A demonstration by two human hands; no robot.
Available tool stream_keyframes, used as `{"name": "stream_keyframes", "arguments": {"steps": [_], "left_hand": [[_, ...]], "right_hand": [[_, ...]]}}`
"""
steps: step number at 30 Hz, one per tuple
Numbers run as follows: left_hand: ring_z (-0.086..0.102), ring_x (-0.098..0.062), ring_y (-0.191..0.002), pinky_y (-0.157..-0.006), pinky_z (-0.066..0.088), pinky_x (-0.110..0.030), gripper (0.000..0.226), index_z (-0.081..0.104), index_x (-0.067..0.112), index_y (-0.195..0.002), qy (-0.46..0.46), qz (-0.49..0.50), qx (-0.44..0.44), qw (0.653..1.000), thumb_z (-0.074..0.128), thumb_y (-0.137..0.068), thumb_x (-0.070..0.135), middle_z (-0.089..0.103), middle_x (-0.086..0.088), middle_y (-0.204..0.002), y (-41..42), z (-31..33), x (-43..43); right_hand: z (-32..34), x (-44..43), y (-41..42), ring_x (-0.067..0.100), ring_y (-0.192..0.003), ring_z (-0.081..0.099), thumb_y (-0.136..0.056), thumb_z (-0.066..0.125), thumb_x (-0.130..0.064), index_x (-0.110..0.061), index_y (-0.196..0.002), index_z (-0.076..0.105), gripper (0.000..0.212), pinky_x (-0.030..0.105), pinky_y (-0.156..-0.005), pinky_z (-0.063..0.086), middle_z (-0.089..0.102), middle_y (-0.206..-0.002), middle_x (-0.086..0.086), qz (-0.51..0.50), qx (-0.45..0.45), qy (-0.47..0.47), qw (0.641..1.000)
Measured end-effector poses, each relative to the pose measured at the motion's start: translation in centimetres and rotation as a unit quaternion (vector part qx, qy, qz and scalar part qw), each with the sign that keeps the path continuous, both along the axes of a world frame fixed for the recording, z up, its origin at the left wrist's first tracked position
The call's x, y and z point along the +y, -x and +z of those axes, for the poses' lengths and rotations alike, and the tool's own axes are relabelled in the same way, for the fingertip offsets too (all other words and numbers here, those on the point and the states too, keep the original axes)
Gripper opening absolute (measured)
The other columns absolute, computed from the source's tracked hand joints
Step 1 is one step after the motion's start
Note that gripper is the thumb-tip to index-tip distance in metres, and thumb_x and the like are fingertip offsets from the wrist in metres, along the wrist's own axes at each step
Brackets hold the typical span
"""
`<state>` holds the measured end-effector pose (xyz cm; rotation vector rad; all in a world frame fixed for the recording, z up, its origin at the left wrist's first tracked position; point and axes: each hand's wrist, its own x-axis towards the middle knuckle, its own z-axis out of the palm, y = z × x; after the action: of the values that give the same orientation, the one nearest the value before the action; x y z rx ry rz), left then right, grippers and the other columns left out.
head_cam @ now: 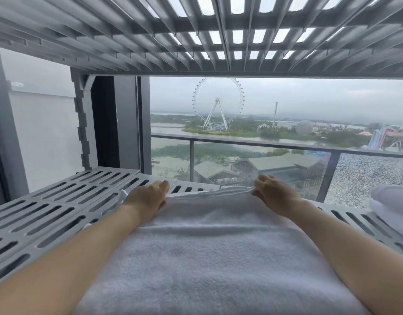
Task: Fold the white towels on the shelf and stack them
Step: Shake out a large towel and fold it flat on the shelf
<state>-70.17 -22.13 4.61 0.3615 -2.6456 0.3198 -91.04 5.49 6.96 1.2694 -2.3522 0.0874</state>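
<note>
A white towel (209, 251) lies spread along the grey slotted shelf (50, 210), running from the near edge to the far edge. Its far end shows doubled layers. My left hand (148, 197) rests on the towel's far left corner, fingers pressed down on the edge. My right hand (273, 194) pinches the far right corner between thumb and fingers. Both forearms reach forward along the towel's sides. Folded white towels (393, 201) sit stacked at the shelf's right edge, partly cut off by the frame.
Another slotted shelf (196, 35) hangs low overhead. A grey upright post (82, 123) stands at the back left. Behind the shelf is a window (264, 123) with a balcony railing.
</note>
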Motion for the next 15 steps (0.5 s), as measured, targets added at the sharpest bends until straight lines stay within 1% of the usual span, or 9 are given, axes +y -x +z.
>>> {"name": "stream_keyframes", "arguments": {"steps": [3, 5, 7, 9, 11, 13, 15], "left_hand": [[0.06, -0.02, -0.077, -0.063, 0.044, -0.025, 0.016, 0.054, 0.013, -0.101, -0.017, -0.031, 0.041, 0.999, 0.056, -0.09, 0.024, 0.058, -0.002, -0.096, -1.5, 1.9, 0.1], [0.059, -0.019, -0.076, -0.064, 0.044, -0.025, 0.017, 0.056, 0.013, -0.097, -0.008, -0.055, 0.068, 0.996, 0.059, -0.088, 0.027, 0.056, -0.002, -0.096, -2.7, 2.9, 0.1], [0.055, -0.015, -0.07, -0.061, 0.038, -0.022, 0.018, 0.054, 0.014, -0.094, 0.006, -0.071, 0.069, 0.995, 0.059, -0.087, 0.03, 0.055, 0.0, -0.094, -3.6, 3.5, 0.4], [0.049, -0.011, -0.067, -0.06, 0.035, -0.02, 0.019, 0.052, 0.016, -0.092, 0.011, -0.076, 0.063, 0.995, 0.059, -0.087, 0.032, 0.057, 0.002, -0.092, -4.3, 3.7, 0.6], [0.049, -0.011, -0.066, -0.061, 0.035, -0.02, 0.02, 0.051, 0.017, -0.09, -0.005, -0.083, 0.069, 0.994, 0.061, -0.085, 0.033, 0.059, 0.001, -0.088, -5.2, 3.8, 0.8], [0.049, -0.012, -0.065, -0.061, 0.035, -0.019, 0.02, 0.049, 0.018, -0.087, -0.004, -0.09, 0.073, 0.993, 0.063, -0.084, 0.033, 0.061, 0.001, -0.085, -6.0, 3.8, 0.9], [0.047, -0.014, -0.065, -0.061, 0.034, -0.021, 0.019, 0.046, 0.019, -0.085, 0.006, -0.09, 0.069, 0.994, 0.063, -0.085, 0.028, 0.06, 0.0, -0.084, -6.6, 3.6, 1.1]], "right_hand": [[1.0, 0.7, -1.3, 0.027, -0.107, 0.044, -0.096, 0.042, -0.029, -0.004, -0.105, 0.049, 0.027, 0.043, -0.088, 0.044, 0.053, -0.108, 0.012, -0.018, 0.009, 0.043, 0.999], [1.3, 1.3, -2.3, 0.027, -0.108, 0.041, -0.096, 0.042, -0.027, -0.004, -0.104, 0.048, 0.025, 0.044, -0.091, 0.041, 0.051, -0.11, 0.013, -0.032, 0.009, 0.044, 0.998], [1.6, 2.1, -3.4, 0.027, -0.106, 0.042, -0.095, 0.045, -0.025, -0.004, -0.102, 0.048, 0.023, 0.043, -0.091, 0.041, 0.052, -0.108, 0.013, -0.039, 0.02, 0.045, 0.998], [1.8, 2.9, -4.6, 0.026, -0.101, 0.047, -0.093, 0.051, -0.026, -0.005, -0.097, 0.049, 0.021, 0.04, -0.087, 0.044, 0.056, -0.102, 0.012, -0.032, 0.036, 0.048, 0.998], [2.0, 3.7, -5.6, 0.028, -0.096, 0.053, -0.09, 0.055, -0.028, -0.005, -0.093, 0.05, 0.023, 0.043, -0.082, 0.048, 0.06, -0.096, 0.013, -0.026, 0.042, 0.055, 0.997], [2.1, 4.3, -6.4, 0.032, -0.088, 0.058, -0.089, 0.057, -0.029, -0.003, -0.092, 0.051, 0.027, 0.046, -0.074, 0.051, 0.063, -0.089, 0.015, -0.014, 0.055, 0.066, 0.996], [1.9, 5.1, -6.9, 0.034, -0.078, 0.062, -0.087, 0.06, -0.029, 0.0, -0.088, 0.052, 0.03, 0.045, -0.066, 0.052, 0.065, -0.08, 0.018, 0.006, 0.07, 0.075, 0.995]]}}
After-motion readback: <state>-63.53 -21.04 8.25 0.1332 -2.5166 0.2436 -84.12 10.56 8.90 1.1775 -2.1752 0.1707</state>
